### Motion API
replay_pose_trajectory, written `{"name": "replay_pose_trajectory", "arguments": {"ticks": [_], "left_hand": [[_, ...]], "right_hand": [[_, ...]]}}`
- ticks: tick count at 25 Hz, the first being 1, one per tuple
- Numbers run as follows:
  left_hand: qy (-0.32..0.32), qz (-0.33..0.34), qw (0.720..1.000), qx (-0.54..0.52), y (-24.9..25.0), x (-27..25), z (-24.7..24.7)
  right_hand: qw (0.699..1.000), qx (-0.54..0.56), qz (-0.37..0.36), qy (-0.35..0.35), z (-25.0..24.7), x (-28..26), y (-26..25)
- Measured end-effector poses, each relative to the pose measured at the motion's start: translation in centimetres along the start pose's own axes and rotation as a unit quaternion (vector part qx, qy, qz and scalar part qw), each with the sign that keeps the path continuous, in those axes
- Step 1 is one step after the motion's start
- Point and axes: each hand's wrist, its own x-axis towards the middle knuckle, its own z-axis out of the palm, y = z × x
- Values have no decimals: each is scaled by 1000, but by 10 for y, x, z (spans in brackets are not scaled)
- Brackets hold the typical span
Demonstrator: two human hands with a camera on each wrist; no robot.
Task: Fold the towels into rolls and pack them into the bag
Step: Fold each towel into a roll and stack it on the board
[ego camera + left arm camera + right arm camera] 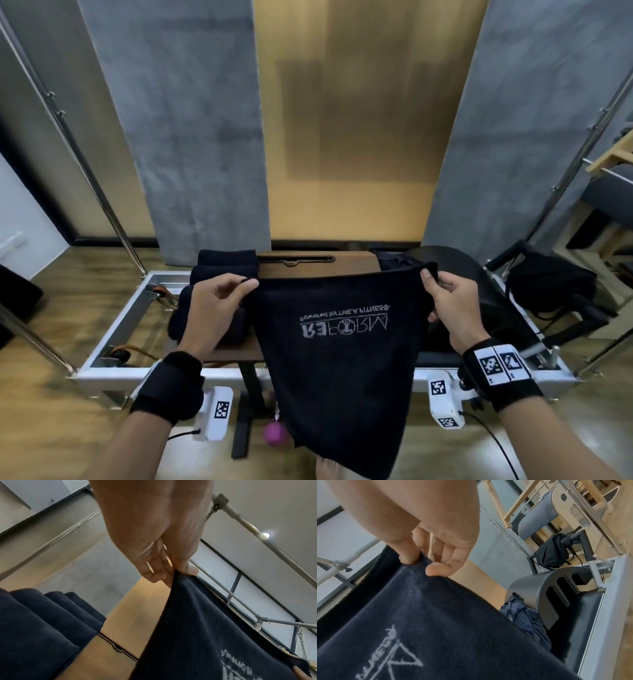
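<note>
One dark navy towel (pixel 337 349) hangs open in the air above the wooden surface (pixel 318 262), its printed lettering upside down in the head view. On the surface's left side lie rolled towels (pixel 219 274), at least three, stacked close together. One black bag (pixel 551 287) hangs on the frame at far right. The left hand (pixel 214 308) pinches the towel's left top corner, the right hand (pixel 452 301) the right top corner.
</note>
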Motion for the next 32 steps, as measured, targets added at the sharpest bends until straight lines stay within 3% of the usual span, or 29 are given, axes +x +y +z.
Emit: {"name": "replay_pose_trajectory", "arguments": {"ticks": [2,7,11,14,19,25,29,32], "left_hand": [[24,-1,1000,18,-13,23,9],[147,-96,983,48,-50,91,45],[174,-249,948,-96,-91,143,88],[185,-312,921,-142,-129,171,114],[195,-349,910,-110,-192,211,146],[199,-402,891,-71,-237,226,178],[120,-397,909,-29,-235,216,185],[80,-344,936,-11,-221,192,179]], "right_hand": [[1000,-14,4,5,13,19,8],[994,-75,45,67,48,80,26],[989,27,141,24,86,136,41],[972,80,220,4,111,171,55],[953,82,292,-1,146,232,98],[928,61,366,-24,169,268,144],[938,70,340,12,170,264,153],[955,71,287,22,160,247,148]]}}
